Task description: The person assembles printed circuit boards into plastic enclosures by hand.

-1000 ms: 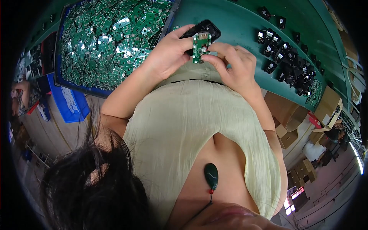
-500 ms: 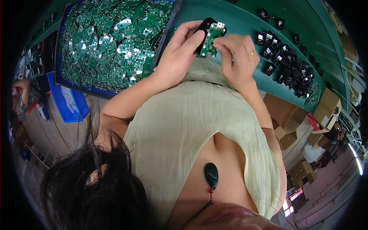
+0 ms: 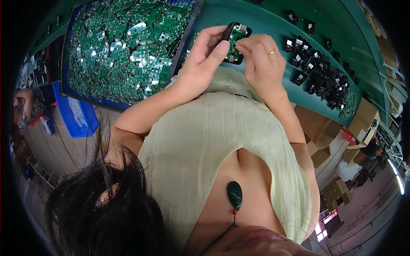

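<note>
My left hand [image 3: 199, 56] is closed around a small black plastic case [image 3: 229, 32], its thumb lying along the near left side. A green circuit board [image 3: 233, 48] with a silver connector at its far end lies in the case, framed by the black rim. The fingertips of my right hand [image 3: 265, 59], which wears a ring, are pinched together at the board's right edge. What exactly the right fingertips grip is partly hidden by the fingers.
A large blue tray [image 3: 65, 87] heaped with green circuit boards stands on the left of the green bench [image 3: 267, 19]. Black cases [image 3: 322, 72] are piled on the right, near more small boards [image 3: 350, 102]. Cardboard boxes [image 3: 318, 121] and a blue bin [image 3: 70, 115] stand below the bench.
The circuit board, earlier tilted and outside the case's near edge, now lies within the case's rim. My right fingertips have shifted slightly left and up along it.
</note>
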The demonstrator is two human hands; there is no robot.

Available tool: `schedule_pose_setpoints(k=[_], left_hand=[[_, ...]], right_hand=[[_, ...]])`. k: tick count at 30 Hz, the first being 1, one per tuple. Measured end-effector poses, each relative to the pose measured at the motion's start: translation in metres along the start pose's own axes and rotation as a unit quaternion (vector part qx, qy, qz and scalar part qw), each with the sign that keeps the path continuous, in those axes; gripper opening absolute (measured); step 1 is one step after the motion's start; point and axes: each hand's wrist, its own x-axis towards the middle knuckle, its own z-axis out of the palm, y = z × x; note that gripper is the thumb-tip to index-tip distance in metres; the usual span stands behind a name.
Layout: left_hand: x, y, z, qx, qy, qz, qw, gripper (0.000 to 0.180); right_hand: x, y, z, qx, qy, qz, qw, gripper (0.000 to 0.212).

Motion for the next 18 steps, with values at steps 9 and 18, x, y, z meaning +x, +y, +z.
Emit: schedule_pose_setpoints(k=[9, 18], left_hand=[[0.022, -0.011, 0.001, -0.001, 0.066, -0.023, 0.998, 0.030], [0.064, -0.044, -0.002, 0.070, 0.081, 0.065, 0.992, 0.026]], right_hand=[[-0.010, 0.000, 0.012, 0.329, 0.006, 0.298, 0.896, 0.047], [-0.011, 0.036, 0.036, 0.497, 0.022, 0.390, 0.775, 0.047]])
